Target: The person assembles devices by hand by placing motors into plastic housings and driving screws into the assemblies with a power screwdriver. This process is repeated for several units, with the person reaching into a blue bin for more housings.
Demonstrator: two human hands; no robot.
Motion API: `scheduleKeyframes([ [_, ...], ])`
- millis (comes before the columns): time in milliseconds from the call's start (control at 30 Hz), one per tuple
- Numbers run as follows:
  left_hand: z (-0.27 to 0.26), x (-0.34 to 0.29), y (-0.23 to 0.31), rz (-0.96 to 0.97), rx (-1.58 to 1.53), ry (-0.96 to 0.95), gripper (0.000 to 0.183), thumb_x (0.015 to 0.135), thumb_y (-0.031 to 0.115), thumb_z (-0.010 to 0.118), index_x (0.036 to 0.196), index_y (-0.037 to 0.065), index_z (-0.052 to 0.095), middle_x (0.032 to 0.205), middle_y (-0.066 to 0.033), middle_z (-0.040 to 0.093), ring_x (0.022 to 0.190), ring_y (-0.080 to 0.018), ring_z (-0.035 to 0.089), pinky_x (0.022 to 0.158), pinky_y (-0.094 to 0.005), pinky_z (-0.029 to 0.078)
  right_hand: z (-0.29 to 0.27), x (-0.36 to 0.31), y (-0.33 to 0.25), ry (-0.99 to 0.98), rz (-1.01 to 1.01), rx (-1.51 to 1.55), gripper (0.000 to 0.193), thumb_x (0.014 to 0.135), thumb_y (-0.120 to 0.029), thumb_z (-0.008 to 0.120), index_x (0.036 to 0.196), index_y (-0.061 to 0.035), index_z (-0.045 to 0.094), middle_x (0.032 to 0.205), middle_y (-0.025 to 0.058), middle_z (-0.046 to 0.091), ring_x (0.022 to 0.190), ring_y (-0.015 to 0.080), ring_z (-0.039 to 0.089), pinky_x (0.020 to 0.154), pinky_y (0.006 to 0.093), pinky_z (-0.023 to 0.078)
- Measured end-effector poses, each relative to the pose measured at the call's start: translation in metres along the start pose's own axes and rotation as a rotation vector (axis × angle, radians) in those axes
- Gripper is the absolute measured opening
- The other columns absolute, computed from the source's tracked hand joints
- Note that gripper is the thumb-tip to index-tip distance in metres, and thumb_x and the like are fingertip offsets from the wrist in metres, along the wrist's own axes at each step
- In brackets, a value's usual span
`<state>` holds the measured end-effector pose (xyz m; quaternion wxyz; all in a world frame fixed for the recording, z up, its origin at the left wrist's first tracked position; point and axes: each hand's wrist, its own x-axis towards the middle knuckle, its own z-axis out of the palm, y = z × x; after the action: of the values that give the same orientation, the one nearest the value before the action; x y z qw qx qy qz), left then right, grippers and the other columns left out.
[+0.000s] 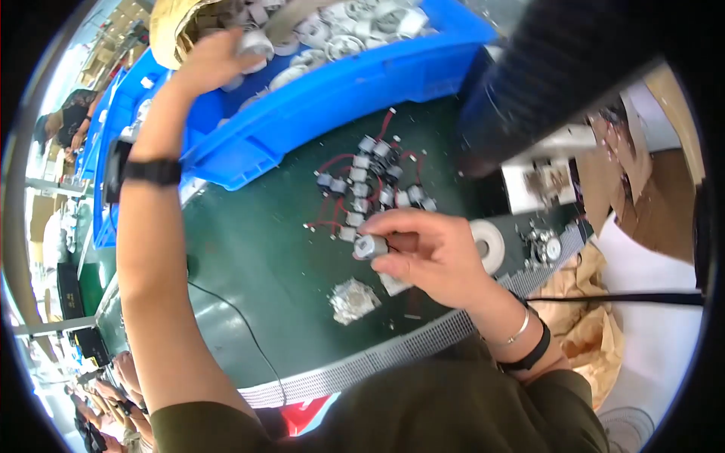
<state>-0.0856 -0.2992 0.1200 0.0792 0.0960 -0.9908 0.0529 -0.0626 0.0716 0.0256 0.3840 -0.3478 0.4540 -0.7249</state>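
My left hand reaches over the near wall of a blue bin. Its fingers close on a white round plastic part, among several similar white plastic parts in the bin. Above the green table, my right hand pinches a small silver motor between thumb and fingers, its round end turned toward the left. Just beyond that hand lies a loose cluster of small motors with red wires.
A crumpled silvery clump lies near the front edge. Right of my right hand are a white tape roll and small metal parts. A thick dark tube hangs at upper right. Several people work at far left; a black cable crosses the table.
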Motion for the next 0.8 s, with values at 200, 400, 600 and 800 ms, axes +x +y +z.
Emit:
scheduleKeyframes([
  [200,-0.021,-0.101,0.107,0.019,-1.186,0.125,0.027,0.093,0.023,0.057,0.109,0.001,0.054,0.094,-0.0088,0.065,0.084,-0.016,0.065,0.073,-0.0253,0.052,-0.02,0.001,-0.008,0.102,0.006,0.066,0.031,0.081,0.008,0.062,0.111,0.003,0.057,0.101,0.0117,0.063,0.094,0.02,0.064,0.079,0.0292,0.053],
  [400,-0.001,-0.144,0.158,-0.08,-1.934,0.09,0.027,0.096,0.019,0.049,0.113,-0.001,0.049,0.105,-0.0182,0.063,0.09,-0.0314,0.067,0.072,-0.0322,0.058,-0.025,0.004,-0.012,0.068,-0.171,-0.442,0.034,0.078,0.004,0.068,0.11,0.0006,0.058,0.102,0.0097,0.064,0.095,0.0159,0.061,0.087,0.0303,0.049],
  [600,0.019,-0.165,0.216,-0.137,-1.971,-0.005,0.029,0.095,0.021,0.053,0.116,0.001,0.047,0.105,-0.0146,0.063,0.088,-0.0231,0.065,0.073,-0.0312,0.056,-0.047,0.0,-0.046,0.11,-0.265,-0.177,0.031,0.082,0.004,0.062,0.112,0.0001,0.057,0.101,0.0086,0.063,0.095,0.0169,0.061,0.086,0.0313,0.051],
  [800,0.037,-0.153,0.279,-0.104,-1.948,-0.049,0.034,0.093,0.024,0.059,0.113,-0.003,0.058,0.104,-0.0066,0.063,0.09,-0.0112,0.06,0.079,-0.0287,0.051,-0.083,-0.039,-0.074,0.142,-0.157,0.055,0.03,0.086,-0.001,0.06,0.116,-0.0007,0.056,0.103,0.0085,0.062,0.091,0.0204,0.063,0.083,0.0329,0.054],
])
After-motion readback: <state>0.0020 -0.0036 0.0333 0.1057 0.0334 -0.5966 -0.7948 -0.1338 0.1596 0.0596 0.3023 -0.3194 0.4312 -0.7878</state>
